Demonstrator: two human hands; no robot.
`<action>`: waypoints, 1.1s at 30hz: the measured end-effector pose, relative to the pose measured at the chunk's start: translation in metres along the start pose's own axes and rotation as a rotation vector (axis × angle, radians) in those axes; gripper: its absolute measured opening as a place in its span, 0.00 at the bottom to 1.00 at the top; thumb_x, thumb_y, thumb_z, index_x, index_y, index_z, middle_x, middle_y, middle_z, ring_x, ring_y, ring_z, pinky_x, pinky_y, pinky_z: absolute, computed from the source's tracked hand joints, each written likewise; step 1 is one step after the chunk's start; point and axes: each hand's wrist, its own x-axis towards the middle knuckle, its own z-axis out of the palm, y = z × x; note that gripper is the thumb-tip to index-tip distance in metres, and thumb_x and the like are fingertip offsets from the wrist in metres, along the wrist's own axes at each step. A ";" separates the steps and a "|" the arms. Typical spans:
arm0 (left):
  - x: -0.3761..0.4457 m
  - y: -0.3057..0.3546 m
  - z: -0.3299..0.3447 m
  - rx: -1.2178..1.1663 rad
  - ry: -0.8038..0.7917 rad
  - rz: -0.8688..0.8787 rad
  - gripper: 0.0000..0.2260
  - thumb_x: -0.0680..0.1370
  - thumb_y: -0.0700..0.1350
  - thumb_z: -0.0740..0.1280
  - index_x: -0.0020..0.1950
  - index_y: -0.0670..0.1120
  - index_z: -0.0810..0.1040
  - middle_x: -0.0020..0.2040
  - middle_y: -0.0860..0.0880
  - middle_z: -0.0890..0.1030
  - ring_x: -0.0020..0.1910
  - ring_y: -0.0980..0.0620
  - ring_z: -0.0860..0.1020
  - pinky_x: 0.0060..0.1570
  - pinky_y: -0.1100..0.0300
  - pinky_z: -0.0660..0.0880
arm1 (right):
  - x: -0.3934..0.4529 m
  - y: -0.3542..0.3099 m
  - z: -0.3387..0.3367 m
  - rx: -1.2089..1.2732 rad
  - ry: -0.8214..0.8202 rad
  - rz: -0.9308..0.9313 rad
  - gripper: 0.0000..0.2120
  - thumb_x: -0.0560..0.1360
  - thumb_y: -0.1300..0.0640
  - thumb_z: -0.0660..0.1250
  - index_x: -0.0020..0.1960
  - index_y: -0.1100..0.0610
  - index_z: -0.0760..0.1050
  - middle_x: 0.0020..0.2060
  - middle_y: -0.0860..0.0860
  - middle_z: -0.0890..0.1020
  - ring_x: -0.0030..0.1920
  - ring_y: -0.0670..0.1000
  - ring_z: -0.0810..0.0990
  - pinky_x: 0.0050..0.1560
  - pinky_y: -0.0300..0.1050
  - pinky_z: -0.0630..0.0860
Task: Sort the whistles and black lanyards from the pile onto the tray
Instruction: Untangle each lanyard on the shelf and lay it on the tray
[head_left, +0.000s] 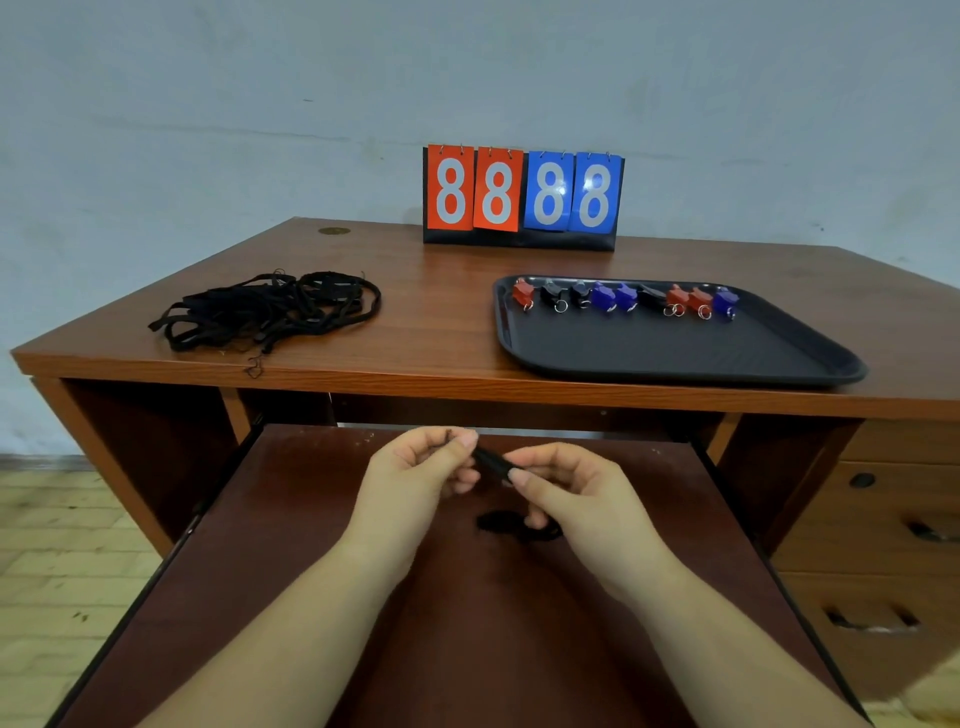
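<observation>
Both hands were down over the pull-out shelf (311, 597), the left hand (415, 467) and right hand (571, 493) each pinching one black lanyard (491, 460) stretched between them, the rest bunched below. Up at 11 o'clock the lanyard pile (265, 309) sat on the desk (441, 322). At 1 o'clock the tray (675, 348) held nine whistles (623, 299): three red, three black, three blue. One scoreboard (522, 197) at 12 read 8888.

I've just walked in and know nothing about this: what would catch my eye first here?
Probably the flip scoreboard at the desk's back edge, showing 8888 in red and blue. Next, the row of coloured whistles on the black tray at right, and both hands, left hand and right hand, pinching a black lanyard.
</observation>
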 end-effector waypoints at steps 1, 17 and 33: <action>0.002 0.001 -0.002 -0.039 0.047 -0.017 0.03 0.75 0.40 0.67 0.44 0.44 0.81 0.31 0.51 0.81 0.31 0.58 0.79 0.36 0.66 0.77 | 0.002 0.001 -0.003 -0.043 0.009 0.004 0.07 0.74 0.62 0.69 0.47 0.51 0.82 0.30 0.45 0.80 0.27 0.43 0.74 0.36 0.35 0.72; 0.023 0.009 -0.029 -0.366 0.275 -0.118 0.02 0.76 0.38 0.66 0.47 0.42 0.78 0.42 0.45 0.80 0.44 0.50 0.81 0.43 0.61 0.76 | 0.017 0.003 -0.047 -0.069 0.166 0.080 0.04 0.71 0.66 0.71 0.43 0.58 0.82 0.37 0.54 0.82 0.34 0.45 0.83 0.42 0.36 0.81; 0.028 0.043 -0.021 -0.076 0.259 0.040 0.02 0.76 0.40 0.67 0.48 0.45 0.78 0.44 0.45 0.82 0.44 0.53 0.82 0.39 0.66 0.77 | 0.022 -0.053 -0.063 0.001 0.233 -0.043 0.05 0.72 0.66 0.70 0.45 0.59 0.81 0.37 0.55 0.85 0.38 0.46 0.85 0.43 0.35 0.81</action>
